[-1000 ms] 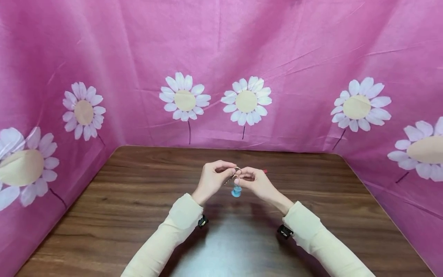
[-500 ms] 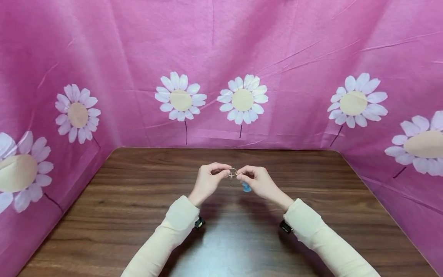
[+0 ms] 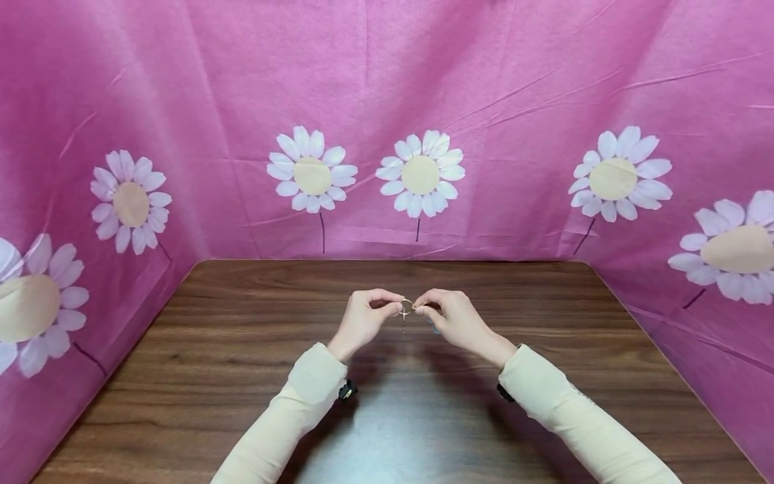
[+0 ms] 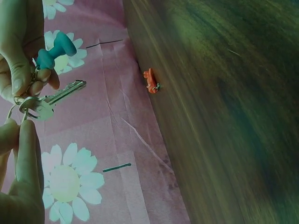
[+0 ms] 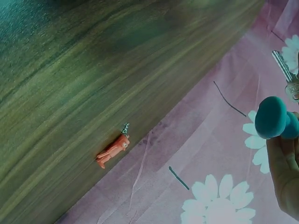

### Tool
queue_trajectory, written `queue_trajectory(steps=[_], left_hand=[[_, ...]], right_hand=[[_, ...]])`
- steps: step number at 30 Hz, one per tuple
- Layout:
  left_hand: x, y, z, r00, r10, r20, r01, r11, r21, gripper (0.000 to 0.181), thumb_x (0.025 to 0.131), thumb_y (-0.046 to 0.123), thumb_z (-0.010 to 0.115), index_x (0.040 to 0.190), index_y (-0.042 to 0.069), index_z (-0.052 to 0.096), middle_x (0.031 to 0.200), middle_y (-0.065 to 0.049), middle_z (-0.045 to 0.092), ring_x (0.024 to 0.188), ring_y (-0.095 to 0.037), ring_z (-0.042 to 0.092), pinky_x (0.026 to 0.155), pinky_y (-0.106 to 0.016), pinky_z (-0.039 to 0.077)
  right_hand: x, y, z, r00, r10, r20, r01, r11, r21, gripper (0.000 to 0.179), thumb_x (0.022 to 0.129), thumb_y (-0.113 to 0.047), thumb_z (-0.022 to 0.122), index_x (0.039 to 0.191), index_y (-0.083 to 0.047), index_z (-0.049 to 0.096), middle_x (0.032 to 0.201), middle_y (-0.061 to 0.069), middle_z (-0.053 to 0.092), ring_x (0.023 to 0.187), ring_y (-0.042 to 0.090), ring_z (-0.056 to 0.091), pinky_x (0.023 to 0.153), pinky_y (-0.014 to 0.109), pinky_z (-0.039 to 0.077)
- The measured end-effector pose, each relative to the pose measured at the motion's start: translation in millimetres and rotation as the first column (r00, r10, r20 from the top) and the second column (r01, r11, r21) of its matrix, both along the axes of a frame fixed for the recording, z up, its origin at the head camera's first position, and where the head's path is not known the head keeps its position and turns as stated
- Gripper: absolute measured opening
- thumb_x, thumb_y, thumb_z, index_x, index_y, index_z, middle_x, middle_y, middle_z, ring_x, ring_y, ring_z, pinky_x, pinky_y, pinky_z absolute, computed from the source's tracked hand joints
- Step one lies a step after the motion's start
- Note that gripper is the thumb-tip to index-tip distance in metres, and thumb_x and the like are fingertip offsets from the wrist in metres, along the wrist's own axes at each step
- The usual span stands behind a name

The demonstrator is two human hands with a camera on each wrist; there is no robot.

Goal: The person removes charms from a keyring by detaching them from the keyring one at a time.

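My left hand pinches a thin gold-coloured key ring between thumb and fingers above the table. A metal key hangs from the ring and points downward in the head view. Facing it, my right hand pinches the short chain of a blue charm right beside the ring. That charm, rounded at its ends and narrow in the middle, dangles under the right fingers in the left wrist view. From the head, the right hand hides most of it.
A small orange figure charm with a bit of chain lies near the far edge of the brown wooden table. In the head view it is hidden behind my right hand. Pink cloth with white flowers surrounds the table.
Both hands have shifted slightly left, and the gap between their fingertips shows the ring more fully. The blue charm has gone from hanging between the hands to behind the right hand.
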State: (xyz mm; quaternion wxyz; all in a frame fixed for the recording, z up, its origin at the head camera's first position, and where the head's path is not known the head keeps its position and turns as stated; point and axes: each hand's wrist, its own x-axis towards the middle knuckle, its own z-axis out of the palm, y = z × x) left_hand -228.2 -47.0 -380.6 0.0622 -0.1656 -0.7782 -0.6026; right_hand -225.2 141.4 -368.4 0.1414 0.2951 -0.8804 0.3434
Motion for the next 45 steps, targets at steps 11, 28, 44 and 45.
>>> queue_trajectory(steps=[11,28,44,45], left_hand=[[0.3,-0.2,-0.2,1.000,-0.004,0.002,0.004,1.000,-0.019,0.010,0.080,0.006,0.068,0.089,0.004,0.071,0.085,-0.011,0.071,0.070,-0.006,0.063,0.060,-0.019,0.048],[-5.6,10.9,-3.9,0.997,-0.038,0.075,0.030,0.995,0.095,0.017,0.081,0.007,0.067,0.096,-0.002,0.069,0.090,-0.017,0.070,0.073,-0.005,0.063,0.069,-0.023,0.053],[-11.1,19.2,-4.4,0.998,-0.061,0.031,0.058,0.993,0.105,0.020,0.083,0.003,0.063,0.101,-0.007,0.065,0.096,-0.021,0.068,0.083,-0.016,0.066,0.073,-0.025,0.054],[-11.7,18.9,-4.1,0.998,-0.053,0.022,0.050,0.994,0.097,0.020,0.083,0.003,0.063,0.101,-0.006,0.066,0.096,-0.020,0.068,0.083,-0.017,0.066,0.073,-0.025,0.054]], right_hand=[[0.1,-1,2.4,0.998,0.013,-0.068,-0.012,1.000,0.006,0.005,0.083,-0.015,0.065,0.085,-0.010,0.067,0.075,-0.003,0.064,0.052,-0.003,0.048,0.054,0.018,0.044],[0.8,-2,10.8,0.959,0.015,0.283,0.032,0.987,-0.160,0.006,0.086,-0.011,0.062,0.086,-0.006,0.065,0.061,0.002,0.054,0.052,0.009,0.050,0.048,0.023,0.047],[-0.1,-4,9.7,0.882,0.046,0.469,0.111,0.947,-0.302,0.012,0.087,-0.007,0.059,0.091,0.003,0.065,0.075,0.022,0.064,0.060,0.008,0.056,0.051,0.025,0.051],[-0.5,-4,9.1,0.876,0.039,0.481,0.129,0.942,-0.311,0.013,0.087,-0.007,0.059,0.092,0.004,0.064,0.075,0.022,0.064,0.059,0.008,0.056,0.050,0.026,0.051]])
